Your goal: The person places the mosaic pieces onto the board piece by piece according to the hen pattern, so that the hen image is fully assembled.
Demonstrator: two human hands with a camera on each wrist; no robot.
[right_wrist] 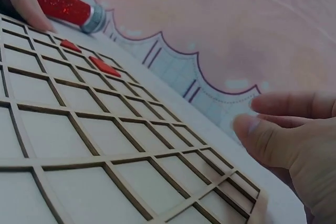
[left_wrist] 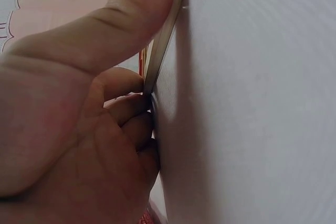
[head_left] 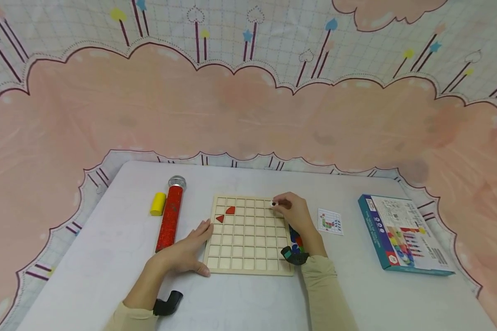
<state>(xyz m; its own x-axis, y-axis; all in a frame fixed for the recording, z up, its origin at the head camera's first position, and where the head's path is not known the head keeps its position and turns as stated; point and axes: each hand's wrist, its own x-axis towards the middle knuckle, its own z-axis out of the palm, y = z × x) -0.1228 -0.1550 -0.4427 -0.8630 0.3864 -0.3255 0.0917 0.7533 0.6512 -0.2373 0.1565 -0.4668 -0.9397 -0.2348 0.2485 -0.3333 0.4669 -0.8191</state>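
A wooden grid board (head_left: 243,263) lies on the white table. Two red pieces sit in its upper left cells: a quarter-round one (head_left: 230,210) and a triangular one (head_left: 220,219). My left hand (head_left: 186,253) rests against the board's left side, fingers extended, thumb by the near left corner. At the far right corner, my right hand (head_left: 294,211) pinches a small white piece with a black dot (head_left: 274,203) between thumb and fingers. From the right wrist, thumb and fingertips (right_wrist: 254,123) show beyond the grid's edge, with the piece hidden.
A red glittery microphone (head_left: 170,218) and a yellow cylinder (head_left: 158,204) lie left of the board. To the right are a small pattern card (head_left: 330,222) and a flat teal-edged box (head_left: 414,239). Something dark and multicoloured (head_left: 297,242) shows partly under my right forearm.
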